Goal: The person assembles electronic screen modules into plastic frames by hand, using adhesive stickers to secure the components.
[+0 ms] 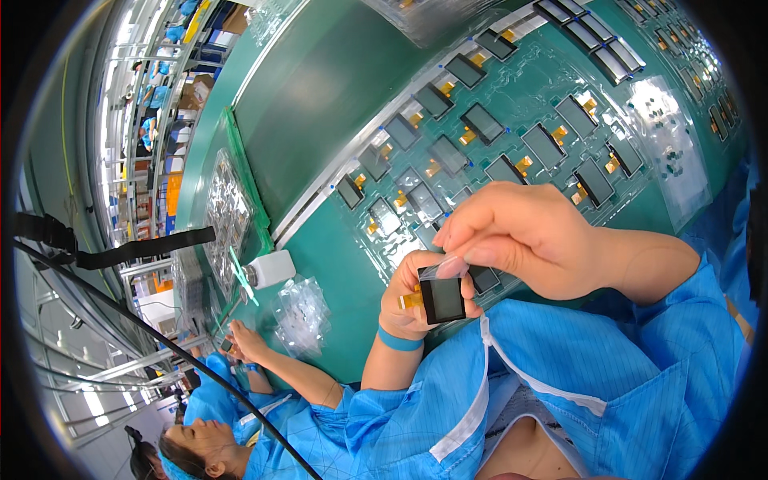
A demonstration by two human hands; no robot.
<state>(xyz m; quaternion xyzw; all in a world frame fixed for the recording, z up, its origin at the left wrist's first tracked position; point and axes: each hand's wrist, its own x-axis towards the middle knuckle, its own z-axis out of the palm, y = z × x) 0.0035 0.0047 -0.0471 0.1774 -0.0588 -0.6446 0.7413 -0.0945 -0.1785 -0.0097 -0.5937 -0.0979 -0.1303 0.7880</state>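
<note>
A small display panel with a black frame, a grey screen and an orange ribbon cable is gripped by my left hand. A blue band circles that wrist. Above the panel, my right hand pinches a thin clear film between thumb and forefinger. The film's lower part lies against the panel's top edge; I cannot tell how much of it still sticks there. Just beyond my hands, a clear plastic tray carries several similar display panels with orange ribbon cables.
The bench top is green. Left of my hands stand a white bottle and a crumpled clear bag. Black-framed strips lie at the far right, near a clear plastic sheet. A co-worker's hands are at the left.
</note>
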